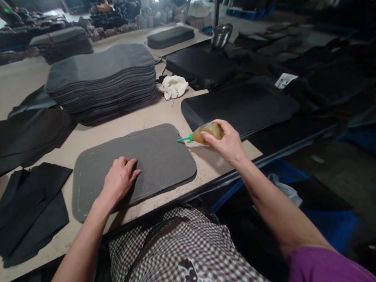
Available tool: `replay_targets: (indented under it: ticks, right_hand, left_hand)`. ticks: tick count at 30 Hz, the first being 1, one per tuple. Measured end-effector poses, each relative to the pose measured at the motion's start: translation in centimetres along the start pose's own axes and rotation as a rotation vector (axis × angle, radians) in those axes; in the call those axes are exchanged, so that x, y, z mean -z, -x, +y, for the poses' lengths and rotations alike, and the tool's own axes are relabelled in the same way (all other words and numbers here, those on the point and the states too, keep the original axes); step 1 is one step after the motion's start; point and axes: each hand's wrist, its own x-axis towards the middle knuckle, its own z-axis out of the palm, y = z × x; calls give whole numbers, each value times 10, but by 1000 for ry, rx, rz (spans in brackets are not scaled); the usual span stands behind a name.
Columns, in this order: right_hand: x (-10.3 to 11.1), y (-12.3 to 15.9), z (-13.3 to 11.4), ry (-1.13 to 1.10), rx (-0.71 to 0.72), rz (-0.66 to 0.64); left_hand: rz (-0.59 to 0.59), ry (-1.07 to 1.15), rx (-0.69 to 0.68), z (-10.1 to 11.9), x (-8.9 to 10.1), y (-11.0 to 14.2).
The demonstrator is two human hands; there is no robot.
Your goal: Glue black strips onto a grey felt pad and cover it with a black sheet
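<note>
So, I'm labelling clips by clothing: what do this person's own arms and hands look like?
The left hand and right hand are bare, with no gloves or watch visible. The left forearm and right forearm are uncovered too. A plain purple sleeve shows near the right elbow; no left sleeve is in view.

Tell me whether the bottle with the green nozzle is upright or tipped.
Tipped: the bottle lies sideways in the right hand, its green nozzle pointing left, over the gray panel.

Purple sleeve (325, 267), checked apron (172, 261)
</note>
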Motion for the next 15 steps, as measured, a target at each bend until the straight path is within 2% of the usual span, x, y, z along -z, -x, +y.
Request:
replay_targets:
  ticks: [3, 5, 9, 11, 13, 15]
  right_hand:
    - [7, -2, 4, 57, 15, 13]
    - [18, 2, 6, 52, -29, 27]
    - [43, 18, 16, -62, -128, -164]
    - [55, 28, 25, -54, -151, -200]
    - [66, 39, 35, -28, -198, -116]
    - [76, 51, 39, -53, -248, 21]
  left_hand:
    - [-3, -1, 6, -1, -2, 1]
    - [-5, -3, 10, -1, -1, 1]
    - [-20, 3, 16, 0, -1, 2]
    - [-15, 16, 8, -2, -2, 1]
    - [3, 37, 3, -4, -5, 0]
    - [26, 69, 10, -5, -6, 0]
